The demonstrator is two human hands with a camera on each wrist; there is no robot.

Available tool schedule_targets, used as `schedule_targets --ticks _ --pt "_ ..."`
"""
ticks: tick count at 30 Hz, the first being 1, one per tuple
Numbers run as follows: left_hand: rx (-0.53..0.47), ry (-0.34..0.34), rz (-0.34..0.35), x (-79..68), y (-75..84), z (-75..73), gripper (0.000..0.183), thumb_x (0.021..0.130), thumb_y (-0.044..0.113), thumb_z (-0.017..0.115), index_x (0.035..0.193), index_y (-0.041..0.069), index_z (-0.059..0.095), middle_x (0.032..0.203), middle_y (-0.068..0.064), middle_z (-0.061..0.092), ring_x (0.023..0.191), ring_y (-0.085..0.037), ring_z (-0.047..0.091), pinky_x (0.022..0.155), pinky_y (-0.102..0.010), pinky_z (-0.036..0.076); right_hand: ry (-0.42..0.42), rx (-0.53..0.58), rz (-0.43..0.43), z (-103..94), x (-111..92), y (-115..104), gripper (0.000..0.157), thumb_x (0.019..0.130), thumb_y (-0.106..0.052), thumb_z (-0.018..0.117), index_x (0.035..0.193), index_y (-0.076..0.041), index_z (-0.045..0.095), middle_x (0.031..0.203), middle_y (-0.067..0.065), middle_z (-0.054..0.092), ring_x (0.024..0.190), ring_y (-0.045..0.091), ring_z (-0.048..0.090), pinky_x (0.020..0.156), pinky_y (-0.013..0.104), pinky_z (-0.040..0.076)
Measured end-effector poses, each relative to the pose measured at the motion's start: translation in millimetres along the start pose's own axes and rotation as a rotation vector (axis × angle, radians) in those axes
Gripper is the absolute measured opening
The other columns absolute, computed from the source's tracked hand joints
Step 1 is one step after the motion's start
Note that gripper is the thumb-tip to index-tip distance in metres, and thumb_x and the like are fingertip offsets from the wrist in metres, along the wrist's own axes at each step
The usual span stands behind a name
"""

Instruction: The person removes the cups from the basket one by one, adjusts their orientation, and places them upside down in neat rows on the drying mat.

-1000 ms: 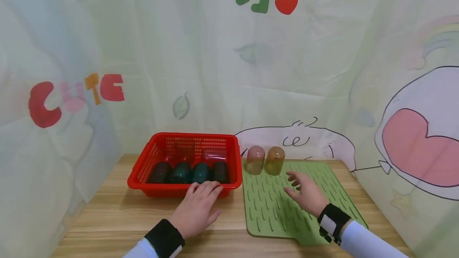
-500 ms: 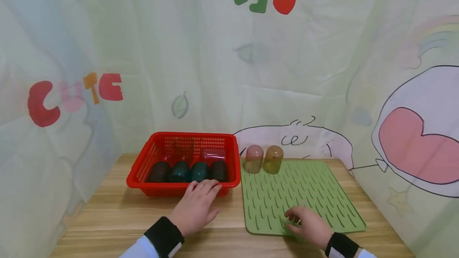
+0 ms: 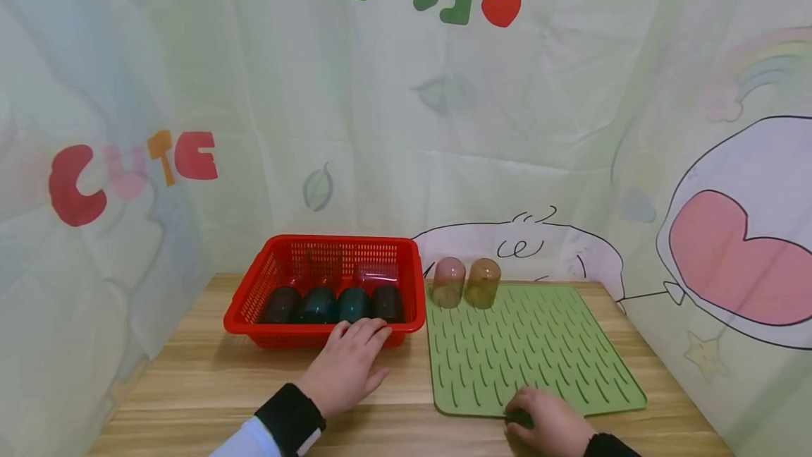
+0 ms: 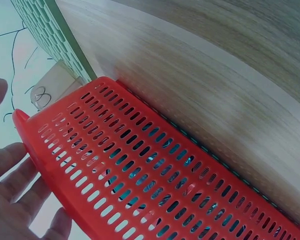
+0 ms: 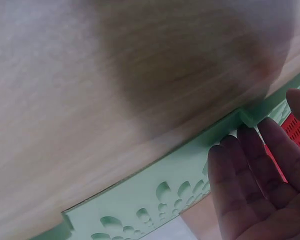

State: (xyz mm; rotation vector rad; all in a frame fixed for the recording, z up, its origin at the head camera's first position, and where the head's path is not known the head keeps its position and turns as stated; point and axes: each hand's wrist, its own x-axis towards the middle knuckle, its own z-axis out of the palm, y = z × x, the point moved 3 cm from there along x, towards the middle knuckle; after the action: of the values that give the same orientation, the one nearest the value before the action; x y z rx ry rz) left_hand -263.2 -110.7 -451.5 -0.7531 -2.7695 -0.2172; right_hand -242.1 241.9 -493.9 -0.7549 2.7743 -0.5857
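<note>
My left hand [image 3: 345, 371] rests its relaxed fingers on the front rim of a red plastic basket [image 3: 273, 334]. In the left wrist view the fingers lie at the basket rim [image 4: 45, 170], with the thumb apart. Dark and teal tumblers [image 3: 319, 304] lie inside, near the front wall. By the front edge of a green drying mat [image 3: 539, 344], my right hand [image 3: 550, 422] has loosely bent fingers. Its fingers [image 5: 255, 160] look extended beside the mat's edge in the right wrist view, holding nothing; whether they touch the mat I cannot tell.
A pinkish glass [image 3: 449, 283] and an amber glass [image 3: 483, 284] stand upside down at the mat's back left corner. Clear pinkish glassware [image 3: 377, 273] shows at the back of the basket. A printed curtain [image 3: 355, 111] hangs behind the wooden table [image 3: 209, 386].
My right hand has drawn back from near the two glasses to the mat's front edge, and its fingers have bent more. The left hand stays on the basket rim.
</note>
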Motion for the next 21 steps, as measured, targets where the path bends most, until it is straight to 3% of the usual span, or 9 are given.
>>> schedule_targets --ticks 13,21 --pt "-0.029 0.005 -0.011 2.6 -1.5 -4.2 0.062 0.087 0.044 0.077 0.14 0.016 0.059 0.143 -0.004 0.058 0.131 -0.028 0.052 0.112 -0.056 0.041 -0.003 -0.024 -0.089 3.9 -2.9 -1.0 0.013 0.094 -0.027 0.074 0.1 -0.016 0.075 0.098 -0.01 0.063 0.087 0.0 0.061 0.074 0.027 0.055" --pt "-0.044 -0.004 -0.082 10.7 -11.7 -17.1 0.061 0.088 0.046 0.077 0.139 0.017 0.061 0.14 -0.003 0.061 0.13 -0.026 0.055 0.112 -0.054 0.043 0.031 -0.093 -0.118 7.7 -2.4 0.6 0.012 0.093 -0.028 0.074 0.099 -0.017 0.075 0.098 -0.011 0.062 0.087 0.0 0.06 0.073 0.026 0.054"
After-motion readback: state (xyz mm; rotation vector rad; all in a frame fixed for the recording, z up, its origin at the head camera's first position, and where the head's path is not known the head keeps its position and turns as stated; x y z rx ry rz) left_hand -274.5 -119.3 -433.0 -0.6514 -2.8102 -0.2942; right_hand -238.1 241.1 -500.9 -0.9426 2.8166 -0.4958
